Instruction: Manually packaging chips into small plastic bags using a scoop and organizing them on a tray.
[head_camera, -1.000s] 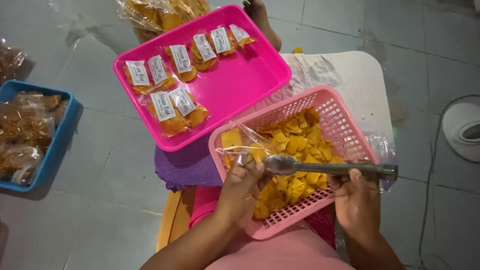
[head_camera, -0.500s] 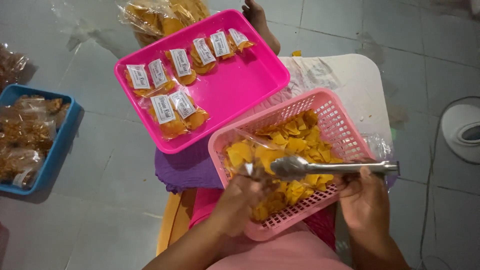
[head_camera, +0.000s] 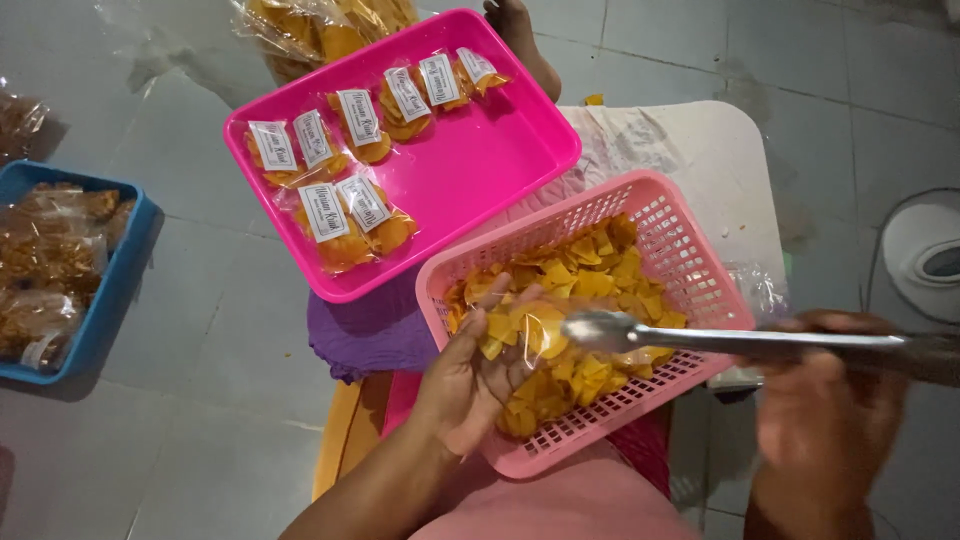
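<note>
Filling a small clear bag with yellow chips over a pink basket on my lap.

My left hand (head_camera: 470, 375) cups the clear bag (head_camera: 520, 325); my right hand (head_camera: 830, 400), blurred at 3 o'clock, is clenched on metal tongs (head_camera: 720, 340) whose tip meets the bag's mouth. I'd hold the mouth wide above the basket (head_camera: 690, 250). The pink tray (head_camera: 480, 160) of packets lies at 11 o'clock.
</note>
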